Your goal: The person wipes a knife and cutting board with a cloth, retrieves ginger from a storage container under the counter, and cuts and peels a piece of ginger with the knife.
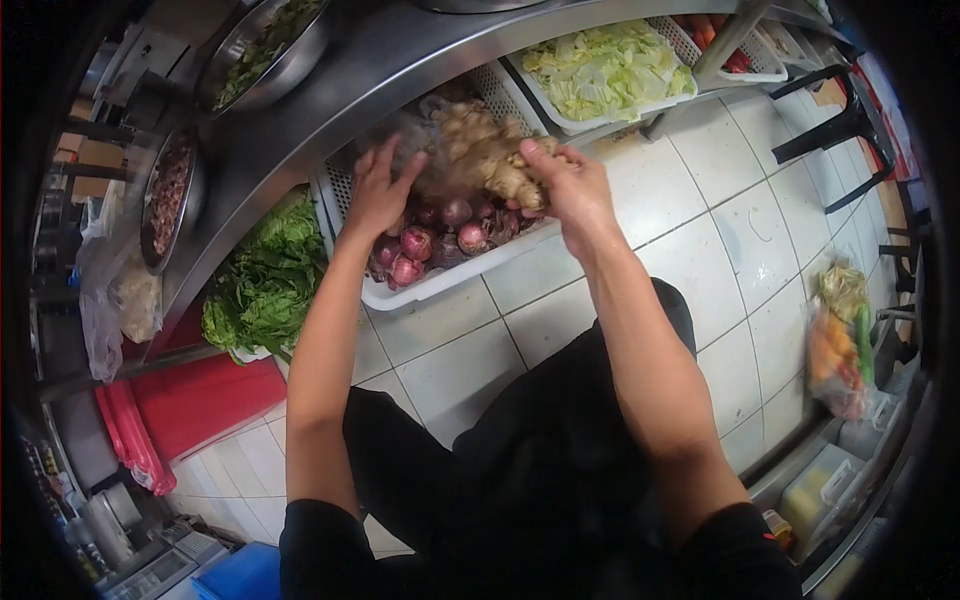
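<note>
Ginger (pixel 515 178) sat in the grasp of our right hand (pixel 570 190), the thumb laid over the top of a knobbly piece, at the right side of a white plastic basket (pixel 455 283). A ginger pile (pixel 465 125) lay behind it in the same basket, and red onions (pixel 416 243) were heaped along the front, close below both hands. Our left hand (pixel 383 190) hung at the basket's left side with its fingers parted; the patch beside them was blurred, so we could not tell whether it gripped anything.

The basket jutted from beneath the steel bench (pixel 370 60), above the tiled floor (pixel 500 355). We judged the right-hand hold the main worry: the piece was lumpy, so a quick turn could have let it slip, and near the rim it could have dropped to the tiles. The onions were round and piled by the front wall, so a push from a wrist could have rolled one out. Leafy lettuce (pixel 268 265) lay just left of the basket and shredded cabbage (pixel 610 70) to its right; a wide sweep could have brushed either, and a sharp lift could have knocked knuckles on the bench edge.
</note>
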Demonstrator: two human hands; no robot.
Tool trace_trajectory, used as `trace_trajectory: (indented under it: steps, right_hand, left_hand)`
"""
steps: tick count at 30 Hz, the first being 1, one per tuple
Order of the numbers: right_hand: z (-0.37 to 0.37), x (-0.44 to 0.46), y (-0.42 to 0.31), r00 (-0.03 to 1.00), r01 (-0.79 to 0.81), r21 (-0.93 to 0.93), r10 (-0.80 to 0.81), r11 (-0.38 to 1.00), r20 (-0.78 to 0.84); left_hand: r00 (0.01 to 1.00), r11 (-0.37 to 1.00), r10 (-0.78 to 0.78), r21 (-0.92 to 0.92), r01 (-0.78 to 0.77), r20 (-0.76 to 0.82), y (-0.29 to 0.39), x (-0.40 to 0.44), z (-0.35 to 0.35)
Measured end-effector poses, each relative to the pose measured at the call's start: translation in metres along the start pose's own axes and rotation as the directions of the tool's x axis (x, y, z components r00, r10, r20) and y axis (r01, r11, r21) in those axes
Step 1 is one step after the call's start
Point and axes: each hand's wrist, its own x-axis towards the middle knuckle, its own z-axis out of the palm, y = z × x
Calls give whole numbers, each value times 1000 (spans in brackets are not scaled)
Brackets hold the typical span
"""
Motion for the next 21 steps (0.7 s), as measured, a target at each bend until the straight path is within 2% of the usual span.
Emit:
trace_trajectory:
  steps: [1, 2, 4, 7, 15, 21]
  right_hand:
    - [-1, 1, -4, 999, 39, 8, -39, 999, -18]
    - [-3, 2, -7, 996, 79, 14, -78, 997, -36]
    - [-6, 4, -11, 986, 140, 20, -137, 990, -94]
    - [-11, -4, -20, 990, 107, 29, -104, 994, -92]
    - [-8, -5, -18, 991, 100, 42, -96, 994, -98]
    - [-6, -5, -16, 986, 135, 18, -133, 991, -99]
  left_hand:
    - [995, 986, 40, 166, -25, -92, 8, 2, -5]
    - [990, 949, 97, 310, -61, -103, 2, 9, -6]
    - [1000, 975, -10, 220, 12, -11, -41, 41, 3]
    - [991, 981, -118, 164, 106, 68, -89, 85, 1]
    - [983, 965, -173, 190, 182, -62, -91, 98, -49]
    - [964, 955, -78, 259, 145, -253, -55, 81, -26]
